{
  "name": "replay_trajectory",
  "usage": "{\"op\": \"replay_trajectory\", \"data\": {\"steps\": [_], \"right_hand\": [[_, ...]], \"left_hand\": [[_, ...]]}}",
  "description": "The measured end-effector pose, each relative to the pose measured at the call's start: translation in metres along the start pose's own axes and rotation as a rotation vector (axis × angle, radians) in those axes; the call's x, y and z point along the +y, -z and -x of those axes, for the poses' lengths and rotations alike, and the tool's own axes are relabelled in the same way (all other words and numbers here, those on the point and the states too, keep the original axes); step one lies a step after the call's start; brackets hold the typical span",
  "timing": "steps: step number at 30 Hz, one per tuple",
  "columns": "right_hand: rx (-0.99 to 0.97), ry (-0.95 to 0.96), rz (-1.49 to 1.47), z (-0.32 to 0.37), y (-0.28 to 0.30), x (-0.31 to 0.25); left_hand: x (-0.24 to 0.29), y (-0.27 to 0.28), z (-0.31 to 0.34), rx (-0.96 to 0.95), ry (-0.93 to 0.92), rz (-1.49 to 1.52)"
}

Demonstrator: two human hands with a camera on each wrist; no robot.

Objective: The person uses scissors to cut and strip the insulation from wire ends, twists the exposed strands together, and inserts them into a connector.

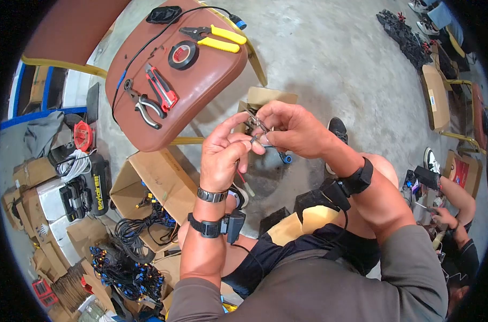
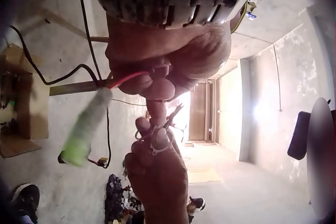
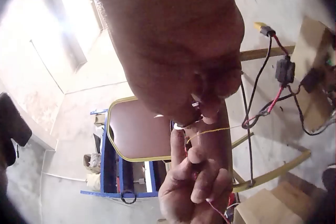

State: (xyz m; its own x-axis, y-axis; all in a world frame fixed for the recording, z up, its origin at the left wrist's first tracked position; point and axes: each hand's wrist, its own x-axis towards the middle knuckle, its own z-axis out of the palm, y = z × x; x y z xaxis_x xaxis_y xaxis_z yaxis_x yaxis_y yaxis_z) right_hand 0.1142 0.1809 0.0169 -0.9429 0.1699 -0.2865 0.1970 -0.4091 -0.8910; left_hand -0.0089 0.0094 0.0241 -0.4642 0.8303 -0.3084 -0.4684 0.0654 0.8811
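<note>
Grips a small pair of scissors (image 1: 257, 123) in the right hand (image 1: 289, 129), up in mid-air above the knees and just in front of the brown chair seat (image 1: 201, 86). Curls the fingers through the scissor loops, a detail plain only in the left wrist view, with the parted blades pointing toward the left hand (image 1: 222, 155). Pinches a thin red wire (image 2: 128, 79) between the left thumb and fingertips, right beside the scissor tips, the two hands touching or nearly so. Lets a blurred pale green cylinder (image 2: 84, 129) dangle from that wire below the left hand; shows it in the head view only as a small pale stub.

Reveals in the right wrist view alone a fine yellow strand (image 3: 210, 129) drawn between the two hands, plus a black and red lead with a yellow plug (image 3: 265, 27) off to the side.

Takes in only from the head view the tools on the chair seat: yellow-handled pliers (image 1: 218, 38), a roll of black tape (image 1: 183, 55), a red utility knife (image 1: 161, 87), grey-handled pliers (image 1: 146, 107). Also, left of the knees, open cardboard boxes (image 1: 158, 177) with tangled black cables (image 1: 126, 268) on the concrete floor (image 1: 319, 59), and at the right edge a second person (image 1: 456, 209) seated low.
</note>
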Motion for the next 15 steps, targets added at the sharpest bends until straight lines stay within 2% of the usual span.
{"op": "replay_trajectory", "data": {"steps": [3, 6, 9, 12, 15], "right_hand": [[-0.007, 0.007, 0.049, -0.004, 0.002, 0.008], [0.033, 0.016, 0.018, -0.003, 0.000, 0.007], [0.048, 0.023, -0.037, -0.005, 0.001, 0.005], [0.073, 0.022, -0.044, -0.006, 0.003, 0.003], [0.112, 0.012, -0.033, -0.005, -0.001, -0.003]], "left_hand": [[0.002, 0.001, 0.001, -0.001, 0.033, -0.028], [0.006, 0.004, 0.003, 0.084, 0.043, -0.061], [0.008, 0.007, 0.005, 0.144, -0.061, -0.117], [0.008, 0.007, 0.008, 0.236, -0.069, -0.143], [0.005, 0.018, 0.012, 0.190, -0.097, -0.209]]}}
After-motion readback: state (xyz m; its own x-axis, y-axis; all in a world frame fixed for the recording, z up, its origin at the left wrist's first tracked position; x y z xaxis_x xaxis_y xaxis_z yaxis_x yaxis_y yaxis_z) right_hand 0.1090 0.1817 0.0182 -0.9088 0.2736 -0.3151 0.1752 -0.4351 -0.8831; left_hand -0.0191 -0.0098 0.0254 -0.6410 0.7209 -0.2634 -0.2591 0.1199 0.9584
